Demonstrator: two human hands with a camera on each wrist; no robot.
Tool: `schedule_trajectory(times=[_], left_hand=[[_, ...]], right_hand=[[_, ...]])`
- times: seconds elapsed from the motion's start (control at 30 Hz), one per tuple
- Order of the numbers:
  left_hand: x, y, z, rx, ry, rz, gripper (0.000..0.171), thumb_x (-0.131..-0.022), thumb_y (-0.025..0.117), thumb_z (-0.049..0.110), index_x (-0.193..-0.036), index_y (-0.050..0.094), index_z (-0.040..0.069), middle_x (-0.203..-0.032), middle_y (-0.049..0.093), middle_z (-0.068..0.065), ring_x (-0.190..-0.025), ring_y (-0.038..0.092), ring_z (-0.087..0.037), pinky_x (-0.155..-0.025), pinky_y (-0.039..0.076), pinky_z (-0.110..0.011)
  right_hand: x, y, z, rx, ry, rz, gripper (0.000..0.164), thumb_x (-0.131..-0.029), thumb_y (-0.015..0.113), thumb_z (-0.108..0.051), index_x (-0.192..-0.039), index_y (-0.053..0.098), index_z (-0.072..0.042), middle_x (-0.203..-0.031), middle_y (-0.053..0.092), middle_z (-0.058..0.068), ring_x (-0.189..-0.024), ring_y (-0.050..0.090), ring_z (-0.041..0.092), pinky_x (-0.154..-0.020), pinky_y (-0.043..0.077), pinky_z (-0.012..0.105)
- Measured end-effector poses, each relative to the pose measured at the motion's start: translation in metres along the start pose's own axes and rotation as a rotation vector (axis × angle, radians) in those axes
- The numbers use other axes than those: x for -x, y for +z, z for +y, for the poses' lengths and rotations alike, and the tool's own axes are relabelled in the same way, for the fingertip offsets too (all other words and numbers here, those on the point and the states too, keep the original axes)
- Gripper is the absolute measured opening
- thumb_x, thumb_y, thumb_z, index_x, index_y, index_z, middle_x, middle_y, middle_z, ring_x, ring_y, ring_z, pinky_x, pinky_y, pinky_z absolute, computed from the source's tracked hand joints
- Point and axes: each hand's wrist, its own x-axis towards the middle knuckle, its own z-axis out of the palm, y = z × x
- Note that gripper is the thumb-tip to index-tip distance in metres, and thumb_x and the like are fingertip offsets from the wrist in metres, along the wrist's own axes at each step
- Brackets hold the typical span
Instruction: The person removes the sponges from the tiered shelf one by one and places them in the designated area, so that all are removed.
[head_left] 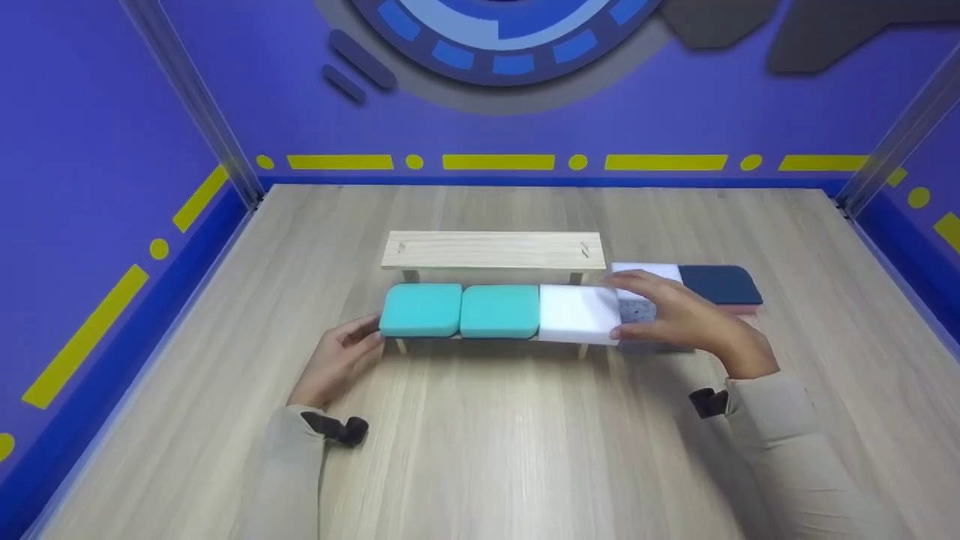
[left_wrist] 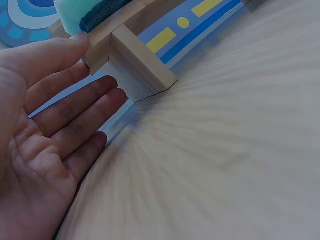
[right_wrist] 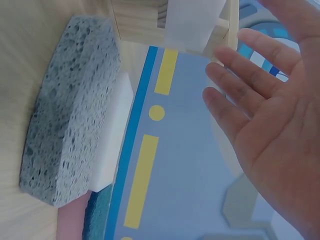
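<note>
In the head view, two teal sponges (head_left: pixel 422 309) (head_left: pixel 500 310) and a white sponge (head_left: pixel 577 311) lie side by side along a low wooden stand (left_wrist: pixel 145 65). My left hand (head_left: pixel 341 360) is at the stand's left end. In the left wrist view, its thumb touches the wood below a teal sponge (left_wrist: pixel 75 12), and the other fingers extend loosely. My right hand (head_left: pixel 686 322) is spread around the row's right end, thumb by the white sponge's front corner. In the right wrist view its fingers are nearly straight, holding nothing; contact with the sponge is unclear.
A second wooden stand (head_left: pixel 491 250) stands behind the row, bare on top. Right of it, partly behind my right hand, are a grey speckled sponge (right_wrist: pixel 70 110), another white sponge (right_wrist: pixel 111 135) and a dark blue sponge (head_left: pixel 720 285) with a pink layer. Blue patterned walls (head_left: pixel 487 127) enclose the table.
</note>
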Motion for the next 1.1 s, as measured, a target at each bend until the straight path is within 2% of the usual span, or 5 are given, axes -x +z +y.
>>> schedule_trajectory(times=[0.17,0.33,0.57,0.77,1.1], left_hand=[[0.000,0.000,0.001,0.013,-0.009,-0.003,0.046,-0.093,0.064,0.022,-0.135,0.054,0.005,-0.139,0.054,-0.012,-0.132,0.047,-0.023,-0.108,0.042,-0.026],[0.000,0.000,0.001,0.015,-0.011,0.002,0.046,-0.093,0.064,0.021,-0.135,0.054,0.005,-0.139,0.054,-0.012,-0.132,0.047,-0.022,-0.106,0.043,-0.022],[0.001,0.001,0.001,0.096,0.004,-0.018,0.048,-0.093,0.064,0.017,-0.136,0.051,0.001,-0.142,0.051,-0.015,-0.133,0.046,-0.024,-0.103,0.044,-0.019],[0.001,0.000,0.001,0.051,-0.002,-0.011,0.048,-0.094,0.063,0.020,-0.136,0.052,0.003,-0.141,0.052,-0.013,-0.133,0.046,-0.022,-0.104,0.043,-0.019],[0.002,0.000,0.001,0.043,-0.005,-0.009,0.048,-0.093,0.064,0.022,-0.136,0.052,0.003,-0.141,0.052,-0.013,-0.133,0.046,-0.023,-0.106,0.042,-0.023]], right_hand=[[-0.005,0.002,-0.004,0.016,0.040,-0.029,0.068,-0.079,0.079,-0.024,-0.138,0.050,-0.007,-0.145,0.046,0.019,-0.134,0.041,0.040,-0.108,0.037,0.059],[-0.009,0.005,-0.007,0.037,0.051,-0.044,0.071,-0.078,0.080,-0.024,-0.139,0.049,-0.007,-0.144,0.046,0.019,-0.134,0.041,0.040,-0.109,0.036,0.059],[-0.011,0.008,-0.010,0.053,0.063,-0.069,0.071,-0.079,0.080,-0.023,-0.141,0.049,-0.009,-0.146,0.045,0.017,-0.134,0.041,0.039,-0.109,0.037,0.057],[-0.012,0.009,-0.012,0.056,0.077,-0.090,0.070,-0.079,0.079,-0.024,-0.141,0.049,-0.009,-0.146,0.044,0.017,-0.135,0.041,0.039,-0.108,0.038,0.058],[-0.012,0.009,-0.015,0.075,0.086,-0.092,0.065,-0.079,0.079,-0.025,-0.137,0.053,-0.009,-0.144,0.047,0.015,-0.133,0.043,0.038,-0.107,0.039,0.057]])
